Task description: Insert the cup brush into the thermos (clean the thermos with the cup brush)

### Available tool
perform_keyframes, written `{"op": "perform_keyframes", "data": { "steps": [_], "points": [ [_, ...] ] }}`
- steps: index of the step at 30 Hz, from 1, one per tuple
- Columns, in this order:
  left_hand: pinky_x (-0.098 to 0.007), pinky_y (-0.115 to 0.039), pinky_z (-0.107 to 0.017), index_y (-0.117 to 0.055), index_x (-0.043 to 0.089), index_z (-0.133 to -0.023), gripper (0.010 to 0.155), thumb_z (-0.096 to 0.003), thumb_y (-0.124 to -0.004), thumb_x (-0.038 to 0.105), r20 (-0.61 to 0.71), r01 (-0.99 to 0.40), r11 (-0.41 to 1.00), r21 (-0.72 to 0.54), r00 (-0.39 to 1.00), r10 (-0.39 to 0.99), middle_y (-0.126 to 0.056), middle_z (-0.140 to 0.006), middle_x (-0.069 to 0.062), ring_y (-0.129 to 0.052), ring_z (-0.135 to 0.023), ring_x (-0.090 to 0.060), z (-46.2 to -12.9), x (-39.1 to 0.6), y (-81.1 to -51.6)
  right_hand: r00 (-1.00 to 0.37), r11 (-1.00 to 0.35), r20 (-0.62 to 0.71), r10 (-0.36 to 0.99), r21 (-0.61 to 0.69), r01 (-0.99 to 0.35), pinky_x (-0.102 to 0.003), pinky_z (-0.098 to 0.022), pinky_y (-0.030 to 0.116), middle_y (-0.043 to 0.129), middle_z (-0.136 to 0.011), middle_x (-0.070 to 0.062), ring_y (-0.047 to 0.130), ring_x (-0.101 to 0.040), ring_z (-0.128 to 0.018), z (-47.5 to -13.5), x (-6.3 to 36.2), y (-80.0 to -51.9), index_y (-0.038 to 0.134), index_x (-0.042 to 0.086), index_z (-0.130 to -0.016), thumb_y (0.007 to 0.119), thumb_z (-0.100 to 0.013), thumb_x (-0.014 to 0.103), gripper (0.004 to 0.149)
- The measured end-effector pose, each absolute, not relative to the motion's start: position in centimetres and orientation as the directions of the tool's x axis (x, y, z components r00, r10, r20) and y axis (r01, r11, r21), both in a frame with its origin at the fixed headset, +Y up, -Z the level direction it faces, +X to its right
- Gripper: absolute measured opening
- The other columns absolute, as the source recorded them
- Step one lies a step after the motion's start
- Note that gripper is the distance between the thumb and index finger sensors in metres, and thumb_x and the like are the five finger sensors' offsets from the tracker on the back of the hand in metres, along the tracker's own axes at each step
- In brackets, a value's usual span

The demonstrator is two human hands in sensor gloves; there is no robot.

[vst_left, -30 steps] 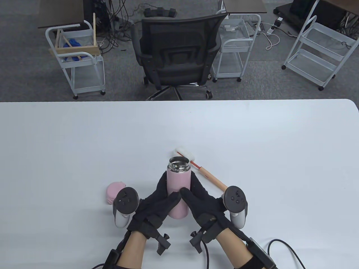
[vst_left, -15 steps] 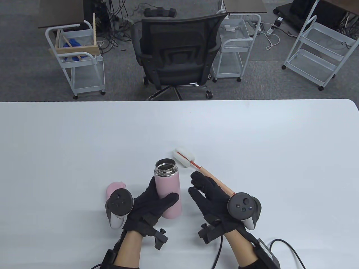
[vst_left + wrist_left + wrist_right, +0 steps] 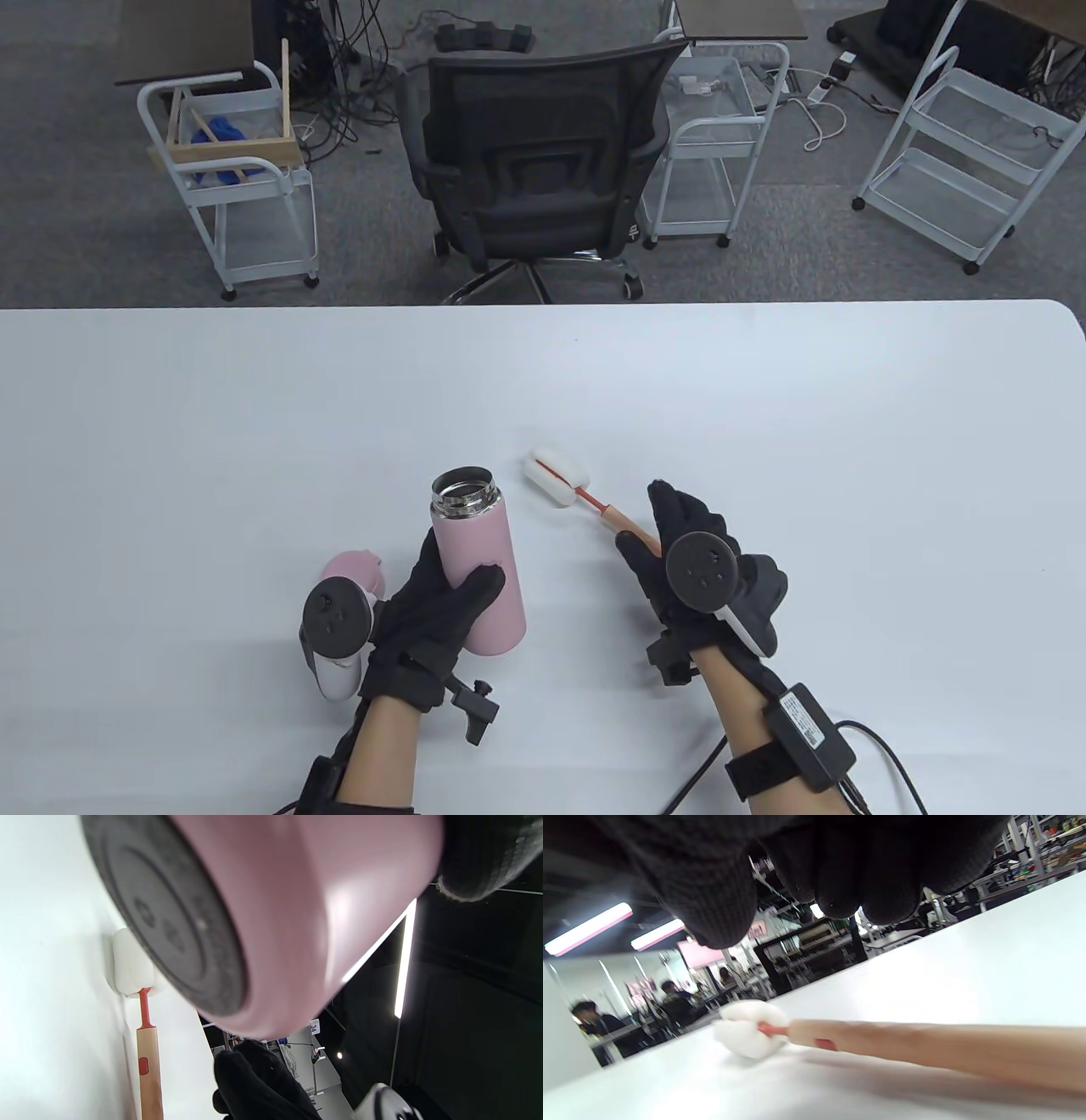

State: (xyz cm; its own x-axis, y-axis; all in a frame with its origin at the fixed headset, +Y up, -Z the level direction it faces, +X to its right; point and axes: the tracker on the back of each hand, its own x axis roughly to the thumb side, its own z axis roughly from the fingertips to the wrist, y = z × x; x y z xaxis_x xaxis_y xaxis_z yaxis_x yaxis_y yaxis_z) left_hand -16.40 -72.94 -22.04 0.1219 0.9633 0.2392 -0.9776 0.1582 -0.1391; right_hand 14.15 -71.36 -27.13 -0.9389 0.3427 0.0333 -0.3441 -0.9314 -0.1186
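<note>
My left hand (image 3: 437,598) grips the pink thermos (image 3: 475,560) around its lower body and holds it tilted, its open steel mouth (image 3: 462,491) facing up; its grey base (image 3: 169,916) fills the left wrist view, off the table. The cup brush (image 3: 594,505), with a white sponge head (image 3: 556,478) and wooden handle (image 3: 925,1050), lies flat on the table. My right hand (image 3: 670,539) hovers open just above the handle, thumb and fingers (image 3: 840,878) apart, not touching it.
The pink thermos lid (image 3: 355,570) lies on the white table (image 3: 764,407) just left of my left hand, partly behind the tracker. An office chair (image 3: 530,170) and wire carts stand beyond the table's far edge.
My right hand let go of the thermos and moved right, over the brush handle. My left hand carried the thermos left and tilted it.
</note>
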Motion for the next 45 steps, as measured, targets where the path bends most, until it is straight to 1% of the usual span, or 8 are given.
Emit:
{"op": "perform_keyframes", "data": {
  "steps": [7,10,15,19,22,31,37,45],
  "points": [
    [-0.058,-0.069,-0.069,-0.035,0.012,-0.111,0.088,-0.0541,-0.065,0.072,0.245,-0.974,0.165,-0.153,0.124,0.961,-0.049,-0.115,-0.027,-0.062,-0.102,-0.053,-22.0,-16.1,-72.8,-0.974,-0.972,-0.058,0.217,0.08,-0.221,-0.061,-0.066,0.067,0.07,-0.106,-0.019,0.082,-0.043,-0.087,-30.5,12.4,-73.9,0.06,0.013,-0.111,0.086,-0.053,0.049,0.073],
    [-0.058,-0.068,-0.069,-0.035,0.011,-0.111,0.089,-0.0539,-0.066,0.072,0.24,-0.971,0.191,-0.144,0.153,0.959,-0.048,-0.115,-0.027,-0.062,-0.102,-0.053,-22.0,-16.0,-72.7,-0.988,-0.983,-0.066,0.137,0.116,-0.144,-0.061,-0.066,0.067,0.071,-0.106,-0.019,0.083,-0.043,-0.087,-31.4,11.4,-74.8,0.061,0.013,-0.111,0.086,-0.053,0.049,0.072],
    [-0.059,-0.068,-0.069,-0.035,0.011,-0.111,0.088,-0.0541,-0.066,0.071,0.241,-0.969,0.198,-0.146,0.16,0.957,-0.048,-0.115,-0.028,-0.061,-0.102,-0.053,-22.0,-15.9,-72.7,-0.995,-0.985,-0.076,0.06,0.157,-0.072,-0.06,-0.066,0.067,0.073,-0.105,-0.017,0.085,-0.041,-0.085,-32.1,10.4,-76.0,0.064,0.016,-0.109,0.086,-0.053,0.049,0.069],
    [-0.059,-0.067,-0.069,-0.035,0.011,-0.111,0.088,-0.0543,-0.066,0.071,0.235,-0.971,0.195,-0.137,0.16,0.959,-0.048,-0.115,-0.028,-0.061,-0.102,-0.053,-22.0,-16.0,-72.7,-0.997,-0.992,-0.073,0.022,0.125,-0.031,-0.06,-0.066,0.068,0.077,-0.101,-0.014,0.087,-0.037,-0.081,-32.1,10.1,-76.1,0.074,0.02,-0.103,0.087,-0.054,0.044,0.056],
    [-0.059,-0.067,-0.069,-0.034,0.011,-0.111,0.088,-0.0544,-0.066,0.071,0.232,-0.971,0.203,-0.124,0.17,0.958,-0.048,-0.115,-0.028,-0.061,-0.103,-0.053,-22.0,-16.1,-72.8,-0.998,-0.993,-0.055,0.012,0.118,-0.019,-0.059,-0.065,0.069,0.079,-0.098,-0.012,0.089,-0.035,-0.079,-32.0,10.2,-76.1,0.075,0.02,-0.101,0.086,-0.054,0.042,0.053],
    [-0.059,-0.067,-0.069,-0.034,0.01,-0.11,0.088,-0.0546,-0.066,0.07,0.219,-0.968,0.224,-0.117,0.195,0.956,-0.047,-0.115,-0.028,-0.061,-0.103,-0.053,-22.1,-16.2,-72.9,-0.993,-0.994,0.031,0.114,-0.005,-0.114,-0.059,-0.064,0.072,0.078,-0.101,-0.013,0.089,-0.036,-0.081,-29.1,12.7,-73.0,0.072,0.019,-0.105,0.082,-0.056,0.039,0.053],
    [-0.059,-0.067,-0.069,-0.034,0.01,-0.111,0.088,-0.0547,-0.066,0.07,0.203,-0.953,0.275,-0.126,0.246,0.948,-0.047,-0.115,-0.028,-0.061,-0.103,-0.054,-22.3,-16.2,-73.2,-0.969,-0.968,0.098,0.226,-0.085,-0.234,-0.06,-0.065,0.071,0.077,-0.101,-0.014,0.088,-0.036,-0.082,-26.4,15.3,-70.5,0.071,0.018,-0.106,0.081,-0.057,0.038,0.053],
    [-0.059,-0.067,-0.069,-0.035,0.01,-0.111,0.088,-0.0544,-0.067,0.07,0.214,-0.909,0.405,-0.097,0.379,0.9,-0.047,-0.115,-0.028,-0.061,-0.103,-0.054,-22.5,-16.1,-72.8,-0.951,-0.946,0.15,0.27,-0.143,-0.291,-0.061,-0.066,0.069,0.076,-0.102,-0.014,0.086,-0.038,-0.084,-24.2,17.8,-70.2,0.07,0.018,-0.107,0.08,-0.058,0.038,0.053]
  ]
}}
